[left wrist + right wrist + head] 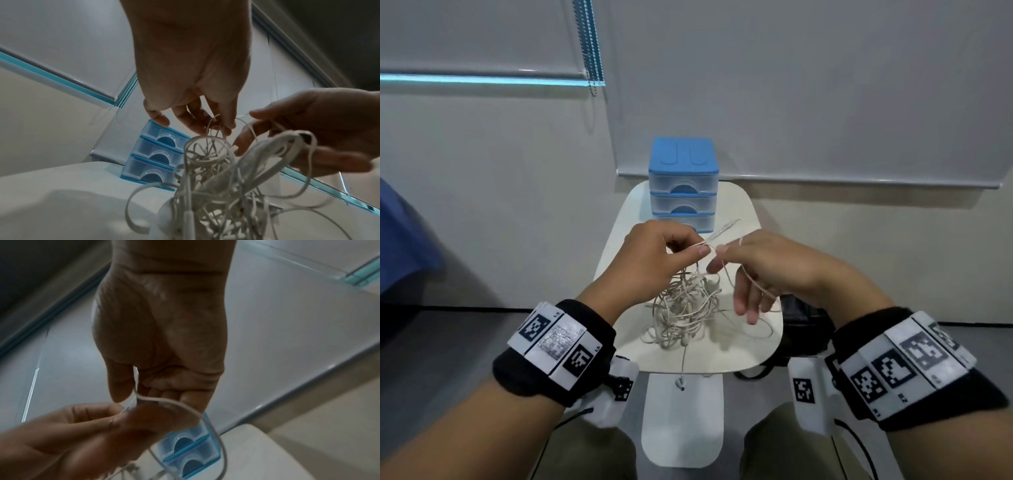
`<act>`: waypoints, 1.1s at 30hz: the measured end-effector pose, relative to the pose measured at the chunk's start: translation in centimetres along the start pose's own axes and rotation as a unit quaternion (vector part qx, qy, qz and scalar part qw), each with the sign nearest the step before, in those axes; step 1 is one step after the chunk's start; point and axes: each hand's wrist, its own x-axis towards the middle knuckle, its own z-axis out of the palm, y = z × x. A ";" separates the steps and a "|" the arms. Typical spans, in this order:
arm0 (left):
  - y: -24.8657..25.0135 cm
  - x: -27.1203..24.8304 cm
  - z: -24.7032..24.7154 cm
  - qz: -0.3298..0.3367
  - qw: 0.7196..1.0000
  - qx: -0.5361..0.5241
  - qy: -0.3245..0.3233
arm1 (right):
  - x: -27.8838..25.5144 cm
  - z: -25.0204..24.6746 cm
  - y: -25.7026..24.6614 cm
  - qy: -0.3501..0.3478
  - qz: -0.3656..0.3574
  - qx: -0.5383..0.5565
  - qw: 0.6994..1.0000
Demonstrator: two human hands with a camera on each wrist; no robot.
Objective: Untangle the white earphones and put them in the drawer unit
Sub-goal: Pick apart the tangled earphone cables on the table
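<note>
A tangle of white earphones [688, 305] lies in the middle of the small white table [739, 349]. One earbud [681, 383] hangs over the table's front edge. My left hand [698, 248] pinches a strand lifted above the heap. My right hand [722, 253] pinches the same strand right beside it, its other fingers hanging loose over the heap. The blue drawer unit [683, 185] stands at the table's back with all three drawers closed. From the left wrist, the earphones [216, 178] fill the foreground under my left hand [218, 125]. From the right wrist, my right hand [133, 391] pinches the cable [205, 418].
A black bag [803, 325] sits on the floor right of the table. Something blue [400, 240] lies at the left edge. Roller blinds and a bead chain [592, 51] hang on the wall behind. The table's white base [681, 428] stands between my knees.
</note>
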 end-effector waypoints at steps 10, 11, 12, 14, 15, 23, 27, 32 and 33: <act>-0.5 0.2 -0.1 -0.039 0.998 0.020 -0.052 | 1.2 -0.4 -0.4 0.203 -0.143 0.123 0.961; -0.5 0.3 0.0 -0.046 0.997 0.022 -0.065 | 1.3 -0.7 -0.6 0.241 -0.168 0.139 0.946; -0.5 0.3 0.1 -0.051 0.996 0.024 -0.075 | 1.3 -0.9 -0.8 0.277 -0.198 0.155 0.927; -0.5 0.2 0.3 -0.062 0.994 0.031 -0.083 | 1.1 -1.5 -1.5 0.337 -0.264 0.190 0.884; -0.6 0.2 0.4 -0.067 0.994 0.033 -0.084 | 1.0 -1.8 -1.8 0.361 -0.293 0.206 0.861; -0.9 0.1 0.7 -0.087 0.987 0.072 -0.114 | -1.1 -3.7 -3.5 0.539 -0.413 0.207 0.704; -1.0 0.1 0.6 -0.097 0.992 0.058 -0.054 | -1.5 -4.5 -2.1 0.594 -0.358 0.108 0.712; -0.5 0.0 0.8 -0.050 0.997 0.028 0.046 | -1.2 -4.1 0.7 0.289 -0.007 -0.224 0.931; -0.3 -0.1 0.9 -0.040 0.997 0.025 0.058 | -1.1 -3.5 1.0 0.247 0.019 -0.255 0.935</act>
